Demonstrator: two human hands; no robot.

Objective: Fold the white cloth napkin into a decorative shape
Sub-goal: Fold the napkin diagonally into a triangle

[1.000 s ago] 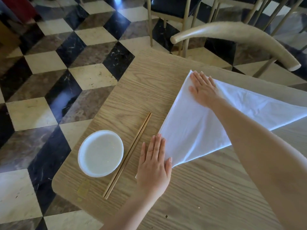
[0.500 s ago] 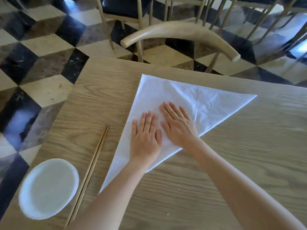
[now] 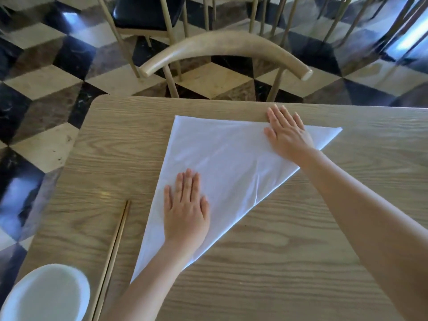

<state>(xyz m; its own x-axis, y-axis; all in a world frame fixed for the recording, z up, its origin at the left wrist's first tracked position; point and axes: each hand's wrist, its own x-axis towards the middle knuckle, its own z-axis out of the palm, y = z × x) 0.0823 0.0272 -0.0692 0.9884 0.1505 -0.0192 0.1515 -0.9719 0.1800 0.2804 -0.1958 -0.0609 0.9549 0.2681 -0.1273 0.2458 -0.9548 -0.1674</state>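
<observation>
A: Where is the napkin [image 3: 231, 163]?

B: It lies flat on the wooden table [image 3: 301, 262], folded into a white triangle. One corner points to the far left, one to the far right, and the long point runs toward the near left edge, under the forearm.

A: How does the left hand [image 3: 185, 212] sit?

B: Palm down on the near left part of the cloth, fingers straight, close together and pointing away from the person, thumb out to the side. It grips nothing; it only presses flat. Its forearm comes in from the bottom of the view and covers part of the near point.

A: And the right hand [image 3: 287, 133]?

B: Also spread flat, palm down, close to the far right corner. Its fingertips [image 3: 274, 112] reach past the far edge of the cloth onto the bare wood. The arm is stretched out long from the lower right and crosses the folded edge.

A: Anything else on the table?

B: A pair of chopsticks [image 3: 113, 256] lies just left of the napkin, not touching it, and a white bowl [image 3: 46, 295] sits at the near left corner. A chair [image 3: 227, 47] with a curved back stands at the far side.
</observation>
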